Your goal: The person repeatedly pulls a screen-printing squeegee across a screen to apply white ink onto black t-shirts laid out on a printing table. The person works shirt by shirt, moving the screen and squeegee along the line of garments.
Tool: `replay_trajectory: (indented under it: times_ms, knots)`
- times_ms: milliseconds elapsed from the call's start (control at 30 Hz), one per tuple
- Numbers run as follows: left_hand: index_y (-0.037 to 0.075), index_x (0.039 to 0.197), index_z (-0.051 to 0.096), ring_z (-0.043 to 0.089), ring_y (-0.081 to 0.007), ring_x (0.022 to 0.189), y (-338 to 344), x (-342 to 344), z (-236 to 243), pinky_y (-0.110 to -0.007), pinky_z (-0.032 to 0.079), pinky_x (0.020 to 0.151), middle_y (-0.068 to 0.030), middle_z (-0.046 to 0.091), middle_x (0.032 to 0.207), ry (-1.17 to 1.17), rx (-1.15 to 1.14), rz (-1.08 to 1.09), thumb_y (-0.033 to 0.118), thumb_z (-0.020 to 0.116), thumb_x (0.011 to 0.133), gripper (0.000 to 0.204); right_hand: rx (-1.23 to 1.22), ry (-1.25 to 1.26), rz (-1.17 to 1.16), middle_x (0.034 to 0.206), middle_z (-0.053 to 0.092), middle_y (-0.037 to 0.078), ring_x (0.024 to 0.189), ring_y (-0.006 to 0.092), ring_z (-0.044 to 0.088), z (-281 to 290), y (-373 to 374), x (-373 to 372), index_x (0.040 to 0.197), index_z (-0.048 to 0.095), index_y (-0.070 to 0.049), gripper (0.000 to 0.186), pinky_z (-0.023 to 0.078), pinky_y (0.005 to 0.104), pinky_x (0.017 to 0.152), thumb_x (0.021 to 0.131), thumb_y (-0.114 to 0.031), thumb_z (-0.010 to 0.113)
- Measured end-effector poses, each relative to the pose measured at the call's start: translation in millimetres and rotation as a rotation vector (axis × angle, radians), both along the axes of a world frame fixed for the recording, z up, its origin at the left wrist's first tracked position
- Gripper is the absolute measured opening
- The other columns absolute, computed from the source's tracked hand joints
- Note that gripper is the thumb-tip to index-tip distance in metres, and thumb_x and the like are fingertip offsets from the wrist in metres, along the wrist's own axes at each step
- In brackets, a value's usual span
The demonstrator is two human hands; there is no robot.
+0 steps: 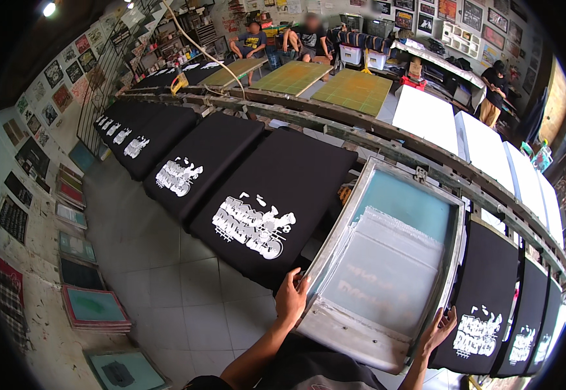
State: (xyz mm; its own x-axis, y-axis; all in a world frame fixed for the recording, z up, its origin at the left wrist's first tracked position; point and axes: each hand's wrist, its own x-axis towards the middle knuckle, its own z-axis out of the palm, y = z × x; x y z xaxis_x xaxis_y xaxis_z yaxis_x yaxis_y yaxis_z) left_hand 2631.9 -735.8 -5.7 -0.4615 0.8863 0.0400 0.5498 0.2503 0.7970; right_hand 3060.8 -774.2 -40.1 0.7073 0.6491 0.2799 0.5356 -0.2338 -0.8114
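In the head view my left hand point(291, 298) grips the left edge of an aluminium-framed printing screen point(387, 253) at its lower part. My right hand point(437, 330) holds the same frame at its lower right edge, fingers curled. The screen has teal mesh at the top and pale, smeared residue over faint lettering. Just left of it lies a black shirt point(309, 175) stretched on a board, bearing a white lettered graphic point(252, 227). Another printed black shirt point(488, 273) lies to its right. What is directly beneath the screen is mostly hidden.
Printed shirts point(205, 153) line the near rail point(337, 134); green boards point(352, 91) and white boards point(426, 120) line the far one. Two seated people point(306, 45) and a standing person point(491, 91) are at the back. Framed screens point(94, 302) lean along the left wall above a tiled floor point(192, 299).
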Motion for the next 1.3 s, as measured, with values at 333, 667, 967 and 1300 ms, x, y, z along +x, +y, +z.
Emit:
replay_trajectory:
  times_ms: [333, 667, 967, 1300]
  knots:
    - [0.008, 0.136, 0.065, 0.072, -0.0359, 0.105, -2, -2, -5, -0.045, 0.056, 0.09, -0.0175, 0.075, 0.119, -0.022, 0.011, 0.001, 0.04, 0.072, 0.104, 0.046, 0.007, 0.012, 0.054, 0.13, 0.055, 0.014, 0.112, 0.025, 0.06, -3, 2, -2, 0.151, 0.054, -0.004, 0.063, 0.055, 0.0391, 0.091, 0.104, -0.042, 0.072]
    - [0.007, 0.128, 0.068, 0.075, -0.0311, 0.092, 3, -2, -12, -0.042, 0.059, 0.081, -0.0133, 0.076, 0.108, 0.015, 0.065, 0.009, 0.037, 0.071, 0.105, 0.038, -0.05, -0.013, 0.068, 0.133, 0.055, 0.015, 0.115, 0.026, 0.06, -3, 4, 1, 0.151, 0.055, -0.004, 0.065, 0.055, 0.0403, 0.095, 0.103, -0.044, 0.073]
    - [0.007, 0.123, 0.07, 0.075, -0.0328, 0.093, 0, -1, -12, -0.043, 0.059, 0.081, -0.0138, 0.076, 0.111, 0.042, 0.13, 0.014, 0.033, 0.071, 0.105, 0.032, -0.056, -0.066, 0.074, 0.131, 0.057, 0.015, 0.117, 0.0267, 0.059, -12, 2, 10, 0.148, 0.057, 0.0, 0.064, 0.051, 0.0407, 0.101, 0.103, -0.043, 0.074]
    - [0.007, 0.118, 0.071, 0.073, -0.0373, 0.1, 0, -1, -7, -0.044, 0.057, 0.085, -0.0157, 0.076, 0.111, -0.025, 0.093, 0.008, 0.035, 0.07, 0.105, 0.031, -0.034, -0.058, 0.078, 0.13, 0.058, 0.013, 0.115, 0.0248, 0.058, -11, 2, 7, 0.148, 0.058, -0.001, 0.064, 0.05, 0.0399, 0.1, 0.104, -0.044, 0.073]
